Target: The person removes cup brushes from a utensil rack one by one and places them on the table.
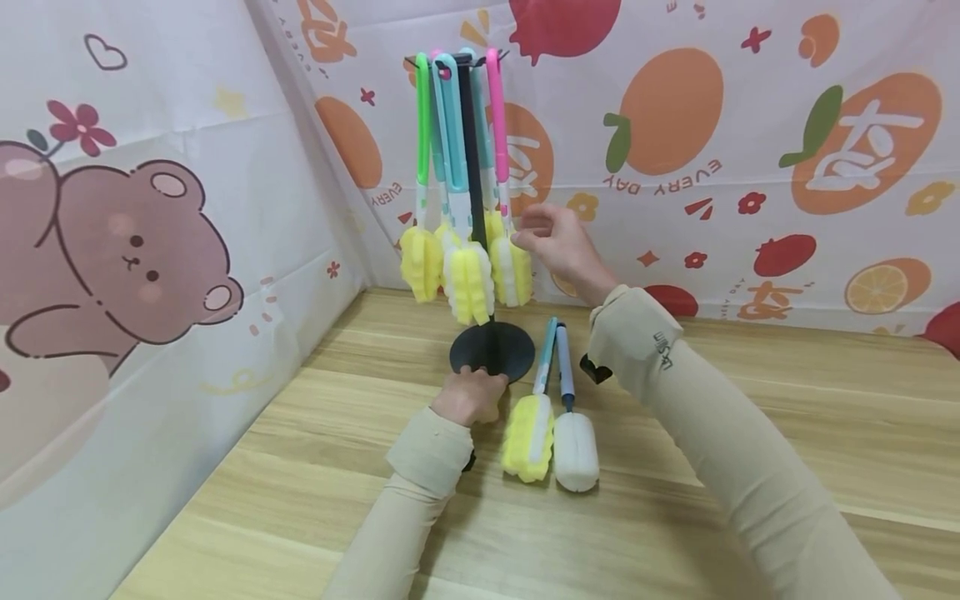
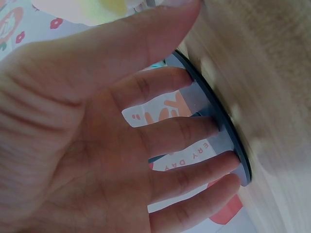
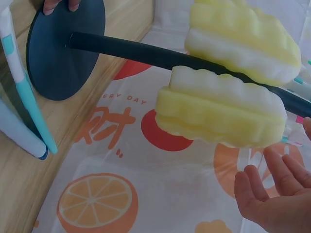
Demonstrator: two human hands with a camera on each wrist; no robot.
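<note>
On the surface (image 1: 712,433), my left hand (image 1: 468,396) presses flat fingers on the rack base (image 1: 492,350); right hand (image 1: 558,242), fingers loose, sits beside the hanging sponge brushes (image 1: 468,283). Bump one & rack could tip.

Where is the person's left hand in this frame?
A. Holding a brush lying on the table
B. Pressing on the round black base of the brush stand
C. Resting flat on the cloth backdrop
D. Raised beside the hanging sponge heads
B: the left hand has its fingertips on the stand's black base, while the right hand is up by the hanging brushes.
</note>
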